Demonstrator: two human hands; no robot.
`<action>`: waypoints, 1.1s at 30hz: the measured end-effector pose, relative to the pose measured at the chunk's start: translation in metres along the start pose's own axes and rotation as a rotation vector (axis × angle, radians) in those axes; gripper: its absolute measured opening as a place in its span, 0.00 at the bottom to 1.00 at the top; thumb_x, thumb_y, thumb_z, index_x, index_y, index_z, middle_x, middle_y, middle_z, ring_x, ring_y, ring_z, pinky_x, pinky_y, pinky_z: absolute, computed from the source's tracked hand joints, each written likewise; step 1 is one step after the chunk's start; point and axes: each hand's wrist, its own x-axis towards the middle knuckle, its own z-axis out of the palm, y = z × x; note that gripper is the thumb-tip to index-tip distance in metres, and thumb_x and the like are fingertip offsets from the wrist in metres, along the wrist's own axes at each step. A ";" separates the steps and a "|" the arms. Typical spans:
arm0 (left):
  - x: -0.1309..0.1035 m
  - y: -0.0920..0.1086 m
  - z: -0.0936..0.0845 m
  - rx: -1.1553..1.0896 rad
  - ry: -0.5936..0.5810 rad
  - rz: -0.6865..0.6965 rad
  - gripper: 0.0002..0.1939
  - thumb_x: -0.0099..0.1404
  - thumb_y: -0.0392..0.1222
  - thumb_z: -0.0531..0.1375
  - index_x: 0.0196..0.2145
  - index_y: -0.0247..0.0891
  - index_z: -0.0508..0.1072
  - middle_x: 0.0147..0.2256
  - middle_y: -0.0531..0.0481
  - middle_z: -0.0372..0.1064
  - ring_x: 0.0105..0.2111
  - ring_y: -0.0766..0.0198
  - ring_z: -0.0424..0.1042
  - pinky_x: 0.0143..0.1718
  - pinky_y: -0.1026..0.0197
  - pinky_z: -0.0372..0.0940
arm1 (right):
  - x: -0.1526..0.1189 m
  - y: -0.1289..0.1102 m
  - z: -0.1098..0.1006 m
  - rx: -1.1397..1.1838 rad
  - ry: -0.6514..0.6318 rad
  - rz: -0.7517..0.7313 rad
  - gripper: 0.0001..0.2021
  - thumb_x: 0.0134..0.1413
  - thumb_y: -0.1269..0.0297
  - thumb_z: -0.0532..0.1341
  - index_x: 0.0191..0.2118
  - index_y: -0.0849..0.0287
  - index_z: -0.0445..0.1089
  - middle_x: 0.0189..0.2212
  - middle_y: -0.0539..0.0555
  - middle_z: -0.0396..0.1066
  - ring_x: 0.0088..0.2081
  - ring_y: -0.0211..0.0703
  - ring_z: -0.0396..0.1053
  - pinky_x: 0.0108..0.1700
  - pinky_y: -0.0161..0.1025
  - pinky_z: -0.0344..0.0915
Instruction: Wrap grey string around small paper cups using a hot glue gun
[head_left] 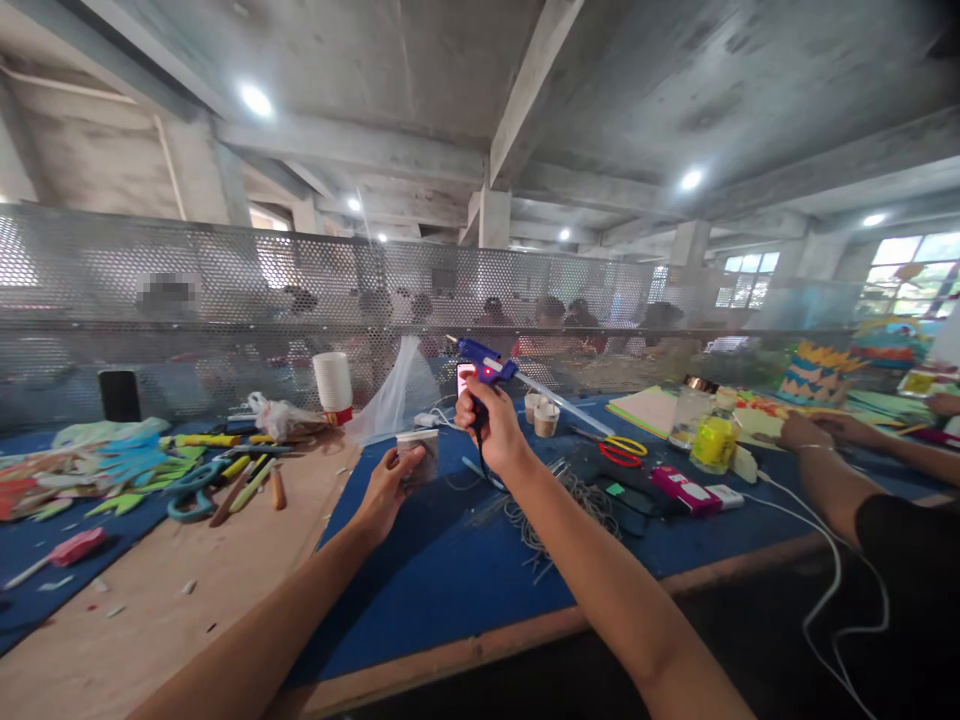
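My right hand [493,428] is closed around the handle of a blue hot glue gun [486,361]. Its nozzle points up and to the left, a red light glows on its side, and a clear glue stick [566,402] juts out of the back. Lower and to the left, my left hand [384,495] grips a small paper cup [426,458] with a white rim and a dark grey-brown outside. The nozzle is apart from the cup. A tangle of grey cord [559,520] lies under my right forearm. Two small cups [547,420] stand just beyond my right hand.
Scissors with red and yellow handles [621,452], a magenta box [684,490] and a yellow bottle [715,440] lie to the right, near a co-worker's arms [825,470]. At left are blue-handled scissors [196,492], several tools and stacked white cups [332,383]. A perforated metal screen [420,275] stands behind.
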 end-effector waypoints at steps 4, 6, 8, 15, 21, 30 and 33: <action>0.000 0.001 0.001 -0.021 -0.036 -0.017 0.27 0.50 0.53 0.77 0.43 0.37 0.78 0.40 0.47 0.78 0.36 0.60 0.77 0.37 0.60 0.73 | -0.014 0.016 -0.028 -0.304 0.045 -0.071 0.19 0.51 0.50 0.71 0.39 0.59 0.72 0.19 0.42 0.62 0.19 0.31 0.56 0.24 0.32 0.56; -0.001 0.000 0.001 -0.041 -0.058 -0.025 0.28 0.51 0.53 0.76 0.45 0.37 0.78 0.41 0.46 0.78 0.38 0.59 0.78 0.40 0.57 0.74 | -0.020 0.021 -0.044 -0.452 0.038 -0.080 0.21 0.54 0.45 0.69 0.38 0.59 0.72 0.18 0.42 0.62 0.19 0.32 0.57 0.24 0.32 0.56; -0.001 0.000 0.002 -0.064 -0.068 -0.026 0.29 0.51 0.52 0.76 0.47 0.37 0.78 0.43 0.45 0.79 0.40 0.57 0.79 0.43 0.55 0.74 | -0.027 0.026 -0.056 -0.566 0.026 -0.070 0.23 0.55 0.42 0.68 0.39 0.59 0.72 0.19 0.43 0.62 0.19 0.32 0.58 0.24 0.33 0.57; 0.000 -0.001 0.003 -0.094 -0.104 -0.043 0.31 0.49 0.48 0.78 0.49 0.38 0.77 0.47 0.42 0.80 0.44 0.52 0.81 0.47 0.51 0.74 | -0.047 0.040 -0.065 -0.796 0.016 -0.109 0.22 0.57 0.41 0.67 0.43 0.57 0.77 0.27 0.48 0.69 0.26 0.38 0.65 0.31 0.37 0.65; -0.004 -0.004 0.005 -0.105 -0.179 -0.039 0.28 0.51 0.48 0.78 0.46 0.36 0.76 0.45 0.41 0.80 0.43 0.50 0.81 0.49 0.49 0.74 | -0.056 0.046 -0.060 -0.907 -0.188 -0.373 0.16 0.60 0.49 0.68 0.46 0.54 0.77 0.44 0.55 0.75 0.47 0.49 0.72 0.54 0.46 0.68; -0.007 -0.001 0.006 -0.103 -0.164 -0.015 0.25 0.53 0.46 0.78 0.42 0.37 0.73 0.41 0.44 0.81 0.41 0.53 0.82 0.47 0.52 0.75 | -0.061 0.052 -0.058 -0.806 -0.194 -0.155 0.20 0.61 0.46 0.67 0.49 0.55 0.78 0.41 0.52 0.79 0.44 0.48 0.75 0.51 0.43 0.71; -0.007 -0.002 0.007 -0.113 -0.162 -0.034 0.27 0.51 0.46 0.79 0.44 0.38 0.73 0.47 0.40 0.81 0.46 0.48 0.82 0.50 0.48 0.75 | -0.062 0.048 -0.056 -0.749 -0.156 -0.103 0.20 0.61 0.45 0.67 0.50 0.53 0.79 0.43 0.52 0.80 0.50 0.52 0.76 0.57 0.46 0.71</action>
